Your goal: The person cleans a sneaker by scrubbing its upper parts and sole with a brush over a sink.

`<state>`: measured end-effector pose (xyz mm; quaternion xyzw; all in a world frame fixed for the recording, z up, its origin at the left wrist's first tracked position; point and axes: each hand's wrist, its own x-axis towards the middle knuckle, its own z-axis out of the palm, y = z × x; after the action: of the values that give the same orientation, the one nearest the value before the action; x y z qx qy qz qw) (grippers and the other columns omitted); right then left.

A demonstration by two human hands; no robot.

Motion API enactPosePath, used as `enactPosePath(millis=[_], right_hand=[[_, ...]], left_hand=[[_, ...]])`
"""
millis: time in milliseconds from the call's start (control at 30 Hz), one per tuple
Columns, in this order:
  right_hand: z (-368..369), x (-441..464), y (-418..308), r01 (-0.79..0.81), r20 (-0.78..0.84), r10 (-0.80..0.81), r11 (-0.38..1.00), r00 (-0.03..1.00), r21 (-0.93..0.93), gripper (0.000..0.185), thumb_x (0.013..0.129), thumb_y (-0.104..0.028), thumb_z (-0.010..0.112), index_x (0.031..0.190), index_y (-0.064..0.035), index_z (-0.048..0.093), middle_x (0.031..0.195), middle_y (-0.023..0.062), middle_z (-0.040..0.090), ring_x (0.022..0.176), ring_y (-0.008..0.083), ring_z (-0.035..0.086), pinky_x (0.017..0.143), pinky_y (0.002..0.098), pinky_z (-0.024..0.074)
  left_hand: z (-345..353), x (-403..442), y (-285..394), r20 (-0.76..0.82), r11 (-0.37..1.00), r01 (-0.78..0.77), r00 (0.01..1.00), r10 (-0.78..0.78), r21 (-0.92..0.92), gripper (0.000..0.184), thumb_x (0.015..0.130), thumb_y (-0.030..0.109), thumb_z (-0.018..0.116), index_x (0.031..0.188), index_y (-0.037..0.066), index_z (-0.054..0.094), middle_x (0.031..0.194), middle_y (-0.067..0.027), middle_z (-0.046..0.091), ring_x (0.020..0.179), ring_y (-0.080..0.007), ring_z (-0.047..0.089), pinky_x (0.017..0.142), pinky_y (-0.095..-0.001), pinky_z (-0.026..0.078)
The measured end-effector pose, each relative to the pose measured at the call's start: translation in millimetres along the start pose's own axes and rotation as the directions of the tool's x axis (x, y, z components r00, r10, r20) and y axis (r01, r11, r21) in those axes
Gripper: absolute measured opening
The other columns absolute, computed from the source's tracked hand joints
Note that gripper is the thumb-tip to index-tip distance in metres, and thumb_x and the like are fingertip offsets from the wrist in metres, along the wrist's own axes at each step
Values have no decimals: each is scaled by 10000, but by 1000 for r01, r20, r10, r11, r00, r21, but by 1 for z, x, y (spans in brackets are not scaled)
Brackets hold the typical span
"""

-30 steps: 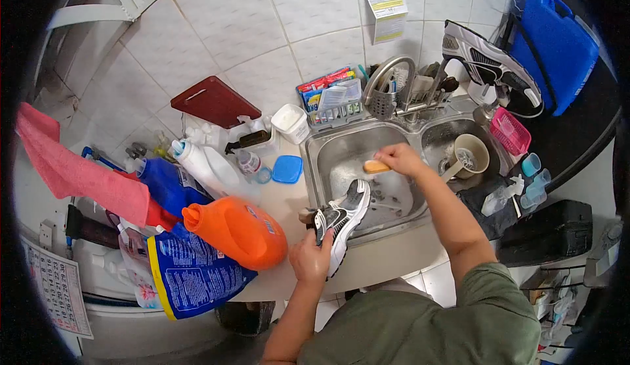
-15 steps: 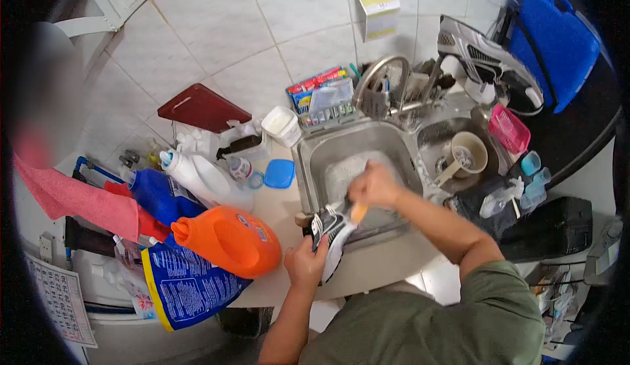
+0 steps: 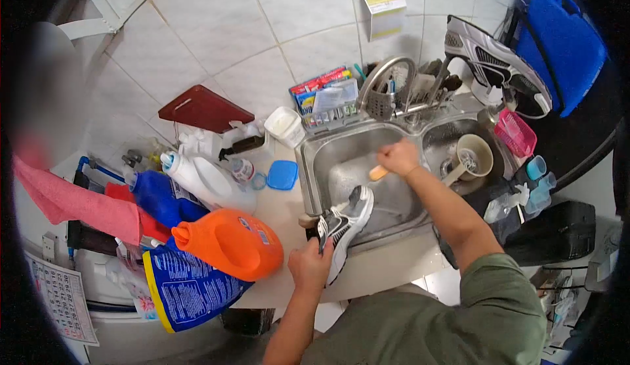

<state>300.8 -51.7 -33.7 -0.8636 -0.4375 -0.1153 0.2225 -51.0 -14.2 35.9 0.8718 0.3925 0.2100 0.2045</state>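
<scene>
A grey and white sneaker [image 3: 348, 224] lies at a slant across the front edge of the left sink basin [image 3: 315, 168], its toe over the basin. My left hand [image 3: 310, 264] grips its heel end. Above the basin, my right hand [image 3: 398, 158] is closed around a brush with a light wooden back [image 3: 378, 173], apart from the shoe. The bristles are hidden. Suds and water show at the basin's bottom.
An orange jug [image 3: 239, 243] and a blue bag [image 3: 190, 286] stand left of my left hand. The faucet [image 3: 394, 70] arches behind the basins. The right basin holds a beige mug [image 3: 476, 158]. Another sneaker [image 3: 492, 60] rests at the back right.
My right hand went down to the sneaker with the brush, then moved back up and right, off the shoe. My left hand has kept its grip on the sneaker.
</scene>
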Motion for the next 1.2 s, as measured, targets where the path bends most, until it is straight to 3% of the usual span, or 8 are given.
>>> enactPosePath(millis=[233,367,400,567,667,767,1067,1200], right_hand=[[-42,-31,-51,372,226,-537,776,813,509,215,775,-361,647,636,-221,733,656,-6,690,613,207,657,663,371,530],[-4,-19,-19,-59,199,-54,850,979,524,191,764,-337,661,619,-224,716,620,-6,672,565,219,642,637,360,521],[-22,-27,-32,389,30,-489,728,872,564,186,779,-327,654,661,-202,725,656,27,686,578,250,662,588,417,536],[-4,-15,-14,-17,291,-72,956,954,293,106,740,-304,686,664,-246,731,647,17,683,600,205,660,652,355,510],[-34,-40,-47,324,184,-488,772,853,547,119,740,-307,685,677,-217,732,688,27,698,659,241,677,721,395,525],[5,-27,-13,68,264,-126,973,956,219,113,734,-301,693,677,-215,740,685,18,698,702,237,683,777,368,510],[-55,-44,-62,356,172,-483,804,859,477,122,722,-272,680,634,-198,722,674,26,694,624,232,655,786,327,496],[-2,-59,-41,189,-60,-180,900,982,392,116,724,-271,669,638,-205,713,624,5,673,553,223,620,694,352,481]], left_hand=[[-3,1,12,-26,991,-82,996,85,104,415,869,373,689,626,74,536,536,-145,549,529,-369,562,565,-470,397],[6,-7,-3,-35,999,-52,998,52,7,419,866,372,694,623,74,528,533,-145,543,517,-375,544,556,-471,395],[7,3,0,-36,999,-48,998,48,17,420,863,371,697,620,75,526,532,-146,541,516,-377,541,554,-473,395],[-3,-4,2,-1,999,-37,999,37,1,434,855,380,705,607,75,521,530,-150,544,513,-378,542,536,-483,397],[-1,-1,11,9,1000,14,1000,-14,-22,435,857,389,699,614,71,528,529,-149,550,514,-380,549,544,-488,411],[0,-2,3,10,999,15,1000,-15,-29,437,861,392,693,619,67,531,524,-147,549,521,-384,561,544,-493,424],[-1,2,11,16,1000,24,1000,-24,15,443,885,417,665,648,63,545,534,-157,561,537,-413,575,556,-528,423],[0,-4,9,51,993,116,992,-115,-10,458,905,442,630,662,60,558,561,-177,575,582,-420,590,574,-537,424]])
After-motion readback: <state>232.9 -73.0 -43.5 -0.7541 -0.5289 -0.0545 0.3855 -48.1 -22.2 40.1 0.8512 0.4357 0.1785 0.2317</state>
